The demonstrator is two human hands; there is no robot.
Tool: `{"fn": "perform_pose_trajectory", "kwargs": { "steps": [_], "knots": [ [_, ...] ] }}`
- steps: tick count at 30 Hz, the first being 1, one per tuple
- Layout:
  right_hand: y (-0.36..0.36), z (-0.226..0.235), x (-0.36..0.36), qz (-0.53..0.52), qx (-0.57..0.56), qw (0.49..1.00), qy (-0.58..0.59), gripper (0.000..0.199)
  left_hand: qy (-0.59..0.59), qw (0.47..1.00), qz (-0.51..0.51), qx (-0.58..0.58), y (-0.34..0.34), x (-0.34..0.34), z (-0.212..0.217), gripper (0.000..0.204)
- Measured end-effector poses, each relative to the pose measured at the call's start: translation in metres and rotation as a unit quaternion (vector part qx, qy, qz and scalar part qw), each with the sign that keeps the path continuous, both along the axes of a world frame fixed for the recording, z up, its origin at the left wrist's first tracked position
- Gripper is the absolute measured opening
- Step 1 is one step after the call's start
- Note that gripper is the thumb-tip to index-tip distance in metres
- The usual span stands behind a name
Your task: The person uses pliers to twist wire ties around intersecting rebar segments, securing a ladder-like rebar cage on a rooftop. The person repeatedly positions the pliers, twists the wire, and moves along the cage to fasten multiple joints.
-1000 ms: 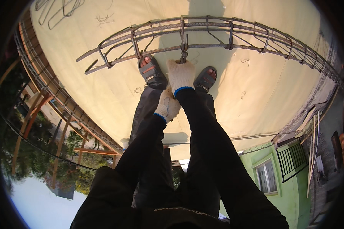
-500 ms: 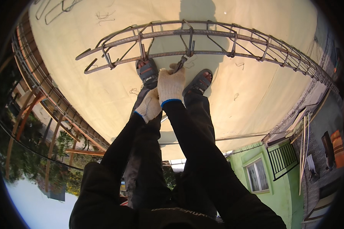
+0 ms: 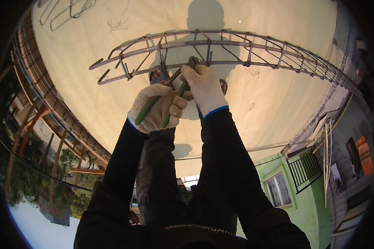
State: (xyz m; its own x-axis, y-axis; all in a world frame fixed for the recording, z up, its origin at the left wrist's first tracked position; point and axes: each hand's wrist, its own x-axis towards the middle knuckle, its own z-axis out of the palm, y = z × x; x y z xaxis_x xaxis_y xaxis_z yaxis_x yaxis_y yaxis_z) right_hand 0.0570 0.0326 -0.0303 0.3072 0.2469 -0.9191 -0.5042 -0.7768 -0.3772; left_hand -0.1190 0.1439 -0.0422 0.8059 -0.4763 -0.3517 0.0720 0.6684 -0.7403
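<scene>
A pair of green-handled pincers [image 3: 147, 109] points away from me, handles spread apart. My left hand [image 3: 156, 106], in a cream knit glove, has its fingers closed round the handles. In a matching glove with a blue cuff, my right hand [image 3: 205, 86] is closed at the neck of the tool, just below its dark head [image 3: 192, 62]. That head lies against the near bar of a long rebar cage [image 3: 166, 53], made of ribbed bars with bent ties around them. My right hand's fingertips are partly hidden, so any wire in them cannot be seen.
The cage rests across a pale sheet-like surface [image 3: 112, 103], in front of my sandalled feet. Loose wire bits [image 3: 117, 27] and bent steel ties [image 3: 64, 12] lie at the far left. More rebar [image 3: 50, 97] runs along the left edge; a green building [image 3: 307, 207] stands lower right.
My left hand has come up from beside the right wrist and now grips the pincers' handles, which have come into sight spread apart. My right hand has shifted slightly right and away from me.
</scene>
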Motion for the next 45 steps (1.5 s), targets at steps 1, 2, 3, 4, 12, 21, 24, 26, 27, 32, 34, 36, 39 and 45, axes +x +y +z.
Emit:
{"fn": "perform_pose_trajectory", "kwargs": {
  "steps": [1,2,3,4,12,21,24,26,27,32,34,36,39,45],
  "knots": [
    [-0.007,-0.014,0.002,0.002,-0.004,0.999,-0.042,0.046,0.005,0.999,-0.001,-0.05,0.017,0.007,-0.008,0.053],
    [-0.02,-0.035,-0.003,0.004,-0.007,0.997,-0.082,0.047,0.025,0.997,0.014,-0.072,0.023,0.01,-0.021,0.056],
    [-0.027,-0.048,-0.005,0.007,-0.013,0.992,-0.125,0.048,0.042,0.994,0.031,-0.097,0.021,0.01,-0.043,0.058],
    [-0.019,-0.028,-0.008,-0.118,-0.008,0.992,-0.05,0.04,0.067,0.99,0.051,-0.115,0.024,0.011,-0.046,0.061],
    [-0.066,-0.079,-0.04,-0.405,0.042,0.911,0.056,0.048,0.086,0.962,0.194,-0.17,-0.011,0.056,0.067,0.064],
    [-0.048,-0.143,-0.065,-0.563,0.338,0.716,0.235,0.042,-0.106,0.915,0.378,-0.09,-0.112,-0.03,0.096,0.039],
    [-0.05,-0.164,-0.059,-0.54,0.419,0.687,0.247,0.039,-0.073,0.932,0.346,-0.079,-0.138,-0.054,0.116,0.034],
    [-0.053,-0.162,-0.064,-0.537,0.379,0.722,0.214,0.037,-0.03,0.947,0.316,-0.056,-0.152,-0.081,0.124,0.033],
    [-0.053,-0.154,-0.059,-0.532,0.311,0.768,0.175,0.033,-0.003,0.951,0.306,-0.048,-0.158,-0.092,0.129,0.033],
    [-0.111,-0.105,-0.04,-0.321,0.012,0.946,-0.033,0.018,0.139,0.946,0.29,-0.05,-0.169,-0.101,0.145,0.036],
    [-0.104,-0.059,-0.021,-0.268,-0.006,0.957,-0.111,0.016,0.137,0.952,0.273,-0.012,-0.172,-0.1,0.147,0.038],
    [-0.104,-0.043,0.005,-0.083,0.007,0.958,-0.275,0.015,0.14,0.959,0.247,0.01,-0.174,-0.095,0.147,0.041],
    [-0.091,-0.025,0.025,0.08,0.013,0.948,-0.307,0.02,0.142,0.967,0.206,0.046,-0.176,-0.085,0.144,0.045],
    [-0.073,-0.025,0.035,0.14,-0.028,0.99,-0.016,0.02,0.179,0.966,0.158,0.101,-0.183,-0.071,0.136,0.048]
  ]
}}
